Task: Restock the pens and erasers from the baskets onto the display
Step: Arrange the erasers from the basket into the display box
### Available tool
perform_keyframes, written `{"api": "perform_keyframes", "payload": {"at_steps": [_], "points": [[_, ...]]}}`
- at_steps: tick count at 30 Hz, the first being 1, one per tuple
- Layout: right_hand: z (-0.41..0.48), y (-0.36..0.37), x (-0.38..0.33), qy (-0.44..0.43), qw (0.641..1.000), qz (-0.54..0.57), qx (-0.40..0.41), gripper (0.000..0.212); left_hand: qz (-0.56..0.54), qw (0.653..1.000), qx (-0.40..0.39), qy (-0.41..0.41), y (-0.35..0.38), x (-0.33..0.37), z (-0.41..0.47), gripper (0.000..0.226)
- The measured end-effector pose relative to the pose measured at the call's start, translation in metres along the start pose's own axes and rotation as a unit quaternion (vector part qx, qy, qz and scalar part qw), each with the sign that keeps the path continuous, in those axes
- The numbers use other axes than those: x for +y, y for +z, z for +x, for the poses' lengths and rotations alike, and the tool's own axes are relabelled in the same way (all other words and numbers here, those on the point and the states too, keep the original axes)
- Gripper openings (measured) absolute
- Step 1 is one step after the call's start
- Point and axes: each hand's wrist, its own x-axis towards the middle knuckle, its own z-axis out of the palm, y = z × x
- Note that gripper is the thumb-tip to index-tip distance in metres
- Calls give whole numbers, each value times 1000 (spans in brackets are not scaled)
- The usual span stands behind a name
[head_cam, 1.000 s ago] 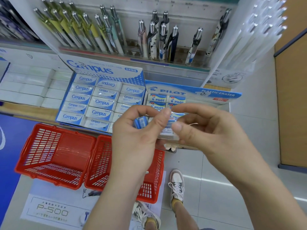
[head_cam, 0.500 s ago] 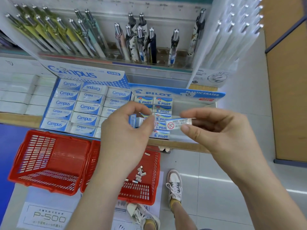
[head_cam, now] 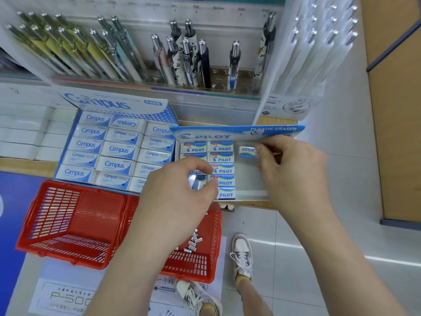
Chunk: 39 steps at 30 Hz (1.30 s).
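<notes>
The right hand point(head_cam: 293, 174) has moved from mid-air into the Pilot eraser box point(head_cam: 239, 133), its fingers pinching a Pilot eraser point(head_cam: 247, 152) at the top of the empty right column. The left hand point(head_cam: 180, 192) still grips a second eraser point(head_cam: 197, 182) near the box's front.

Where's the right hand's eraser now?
Head view, right of centre: the eraser is at the top of the bare right column in the Pilot box, held by the right hand.

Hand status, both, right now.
Left hand: closed on a small blue-and-white eraser.
Right hand: pinching a Pilot eraser over the Pilot display box.
</notes>
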Motion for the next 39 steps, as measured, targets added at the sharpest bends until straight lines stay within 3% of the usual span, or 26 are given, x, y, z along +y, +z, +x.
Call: {"api": "perform_keyframes", "payload": {"at_steps": [3, 9, 15, 18, 21, 23, 28, 31, 34, 39], "points": [[-1, 6, -4, 8, 999, 22, 23, 8, 7, 1000, 0, 14, 1, 2, 2, 13], [-4, 16, -6, 30, 995, 56, 72, 16, 10, 999, -7, 34, 3, 5, 12, 29], [-1, 14, -7, 28, 998, 54, 25, 26, -8, 999, -18, 38, 3, 2, 16, 31], [-2, 8, -10, 52, 989, 139, 18, 24, -15, 999, -21, 39, 3, 1, 16, 27], [-3, -1, -14, 105, 944, 312, 5, 21, -19, 999, -15, 39, 3, -1, 17, 27], [-4, -6, -13, 132, 921, 365, -15, 19, -50, 998, -10, 34, 2, -1, 16, 24], [-4, -9, -9, 105, 956, 263, -76, 34, -97, 995, 2, 25, 2, 6, 14, 16], [-5, -1, -5, 54, 988, 138, -37, 21, -14, 999, -16, 28, 8, 11, 15, 28], [-7, 6, -3, -28, 999, 39, -10, 5, 21, 999, -19, 22, 10, 14, 16, 34], [-5, 12, 1, -66, 997, -33, -20, 26, 14, 999, -13, 31, 12, 13, 15, 36]]}}
